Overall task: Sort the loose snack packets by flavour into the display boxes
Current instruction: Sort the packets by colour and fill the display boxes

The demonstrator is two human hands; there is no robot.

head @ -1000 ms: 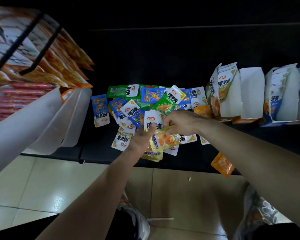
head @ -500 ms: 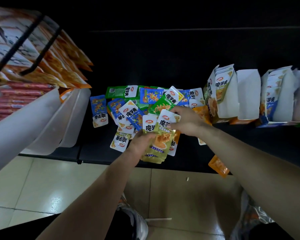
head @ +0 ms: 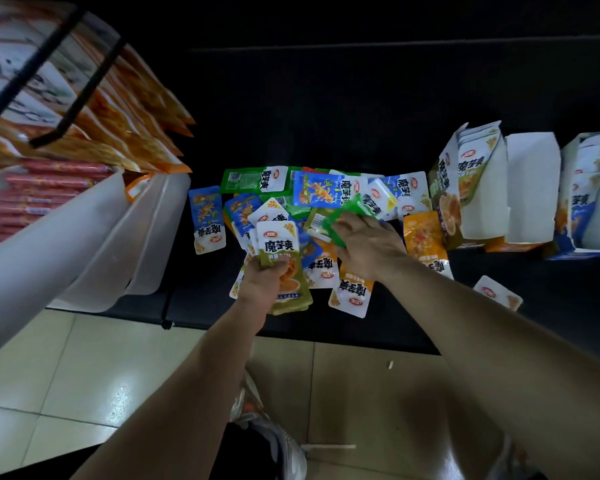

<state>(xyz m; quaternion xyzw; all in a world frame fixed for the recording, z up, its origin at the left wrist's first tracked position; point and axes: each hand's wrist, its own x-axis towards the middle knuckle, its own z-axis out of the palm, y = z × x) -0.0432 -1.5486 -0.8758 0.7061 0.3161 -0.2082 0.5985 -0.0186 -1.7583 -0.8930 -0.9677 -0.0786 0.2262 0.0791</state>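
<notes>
Olive stack [head: 281, 247], one green packet [head: 336, 220], two boxes [head: 442, 188] [head: 567, 216]

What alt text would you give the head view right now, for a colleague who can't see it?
A person's left hand grips a stack of olive-green packets while the right hand touches a bright green packet in a mixed pile of loose packets on a black shelf. Part-filled display boxes stand to the right.

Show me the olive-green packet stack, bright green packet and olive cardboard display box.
Olive-green packet stack [head: 277, 244]: head view, front label.
Bright green packet [head: 342, 216]: head view, blurred middle.
Olive cardboard display box [head: 443, 190]: head view, printed side wall.
</notes>
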